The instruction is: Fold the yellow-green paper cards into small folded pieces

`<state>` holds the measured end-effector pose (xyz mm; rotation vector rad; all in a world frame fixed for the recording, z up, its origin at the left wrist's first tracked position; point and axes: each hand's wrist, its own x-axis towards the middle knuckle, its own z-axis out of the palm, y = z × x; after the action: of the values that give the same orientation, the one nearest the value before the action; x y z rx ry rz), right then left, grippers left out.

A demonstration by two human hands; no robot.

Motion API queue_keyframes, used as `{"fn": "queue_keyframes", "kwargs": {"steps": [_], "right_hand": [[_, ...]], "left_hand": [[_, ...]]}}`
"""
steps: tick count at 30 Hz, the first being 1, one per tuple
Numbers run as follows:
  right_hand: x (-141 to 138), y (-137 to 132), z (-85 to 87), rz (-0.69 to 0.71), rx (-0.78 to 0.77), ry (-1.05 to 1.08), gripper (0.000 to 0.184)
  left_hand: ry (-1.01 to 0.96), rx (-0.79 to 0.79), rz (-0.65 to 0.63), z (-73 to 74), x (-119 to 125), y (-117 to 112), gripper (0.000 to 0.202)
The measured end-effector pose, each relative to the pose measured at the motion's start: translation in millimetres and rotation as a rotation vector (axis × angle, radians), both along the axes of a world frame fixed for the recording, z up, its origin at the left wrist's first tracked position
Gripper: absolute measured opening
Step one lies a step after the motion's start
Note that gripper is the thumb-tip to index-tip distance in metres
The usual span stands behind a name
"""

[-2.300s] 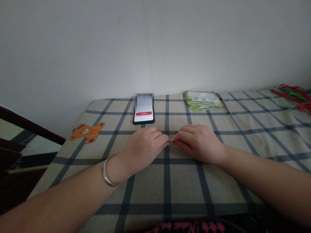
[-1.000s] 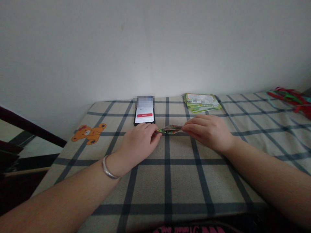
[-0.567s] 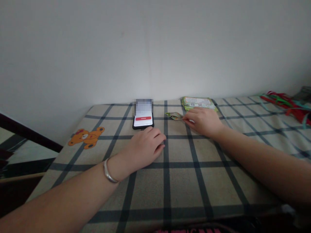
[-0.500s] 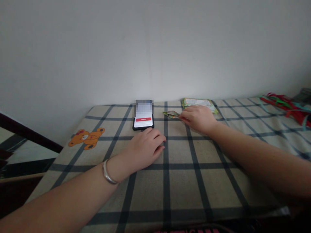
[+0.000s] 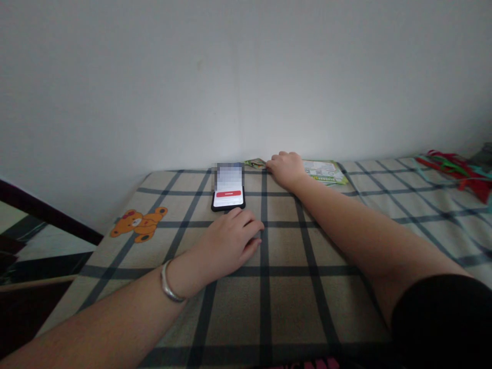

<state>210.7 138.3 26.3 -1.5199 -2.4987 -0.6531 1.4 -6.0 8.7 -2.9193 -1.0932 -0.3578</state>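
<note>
Against the wall, head view: right hand (image 5: 285,168) pinches one end of the folded paper (image 5: 255,163).
Left hand (image 5: 229,241) lies loosely curled and empty on the checked cloth (image 5: 292,302), near the phone (image 5: 228,192). Paper judged light, thin, easily creased; grip at a folded edge.

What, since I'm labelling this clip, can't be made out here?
Head view:
Phone: upper screen blurred out.
Folded paper: tiny, its end hidden behind the right hand; grip unclear.
Leaflet stack: print too small, left edge behind that hand.
Red and green strips: cut by the right edge.
</note>
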Motion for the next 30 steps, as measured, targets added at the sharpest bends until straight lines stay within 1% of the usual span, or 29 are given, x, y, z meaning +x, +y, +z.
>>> {"fn": "queue_keyframes", "kwargs": {"steps": [4, 6, 8, 11, 14, 17, 19, 21, 23, 26, 28, 30], "right_hand": [[11, 1, -4.0, -0.031, -0.001, 0.093, 0.03], [18, -4, -2.6, -0.042, 0.013, 0.155, 0.033], [28, -11, -0.2, -0.02, 0.011, 0.324, 0.035], [48, -22, 2.3, -0.018, 0.003, 0.406, 0.037], [69, -38, -0.7, -0.068, -0.064, 0.361, 0.037], [83, -59, -10.1, -0.126, -0.12, 0.224, 0.046], [89, -71, -17.7, -0.155, -0.071, 0.19, 0.049], [93, -78, -24.0, -0.161, -0.014, 0.201, 0.049], [96, -78, -28.3, -0.18, 0.016, 0.219, 0.053], [99, -67, -31.2, -0.216, 0.015, 0.255, 0.056], [101, -61, -31.3, -0.21, -0.014, 0.239, 0.054], [103, -57, -29.6, -0.221, -0.019, 0.199, 0.048]], "left_hand": [[0.0, 0.0, 0.001, -1.3, 1, 2, 0.02], [0.01, -0.002, 0.001, -1.4, 2, 2, 0.019], [0.015, -0.005, 0.003, -1.5, 3, 3, 0.019], [-0.008, -0.015, -0.002, -2.5, 3, 3, 0.019], [-0.049, -0.031, -0.032, -4.3, 2, 4, 0.018], [-0.07, -0.044, -0.047, -6.6, 2, 6, 0.018], [-0.08, -0.05, -0.055, -8.3, 2, 6, 0.017], [-0.091, -0.052, -0.064, -9.8, 2, 7, 0.018], [-0.096, -0.052, -0.065, -10.5, 3, 8, 0.018], [-0.09, -0.061, -0.054, -10.4, 3, 8, 0.02], [-0.088, -0.068, -0.05, -10.3, 4, 8, 0.02], [-0.092, -0.072, -0.051, -10.6, 4, 8, 0.02]]}}
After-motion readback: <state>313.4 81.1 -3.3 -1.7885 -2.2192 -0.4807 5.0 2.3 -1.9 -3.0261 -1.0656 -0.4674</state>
